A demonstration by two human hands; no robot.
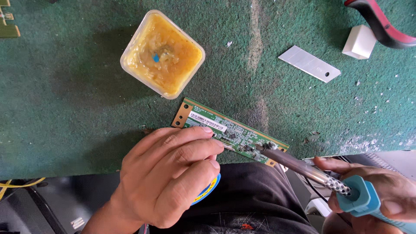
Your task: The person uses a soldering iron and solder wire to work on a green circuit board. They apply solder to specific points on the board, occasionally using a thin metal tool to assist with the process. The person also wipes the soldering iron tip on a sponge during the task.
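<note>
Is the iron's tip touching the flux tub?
No, the iron's tip rests on the green board, clear of the yellow flux tub.

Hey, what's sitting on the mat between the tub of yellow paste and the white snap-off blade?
Nothing: in the head view the stretch of green mat between the tub of yellow paste and the white blade is bare, apart from pale scuffs and a tiny white fleck.

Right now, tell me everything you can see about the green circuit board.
The green circuit board is a long narrow strip, lying flat and slanted at the near edge of the green mat. It carries small chips, a white sticker and copper-coloured corner pads. The left hand rests fingertips on its left part; the soldering iron, held in the right hand, touches its right end.
</note>
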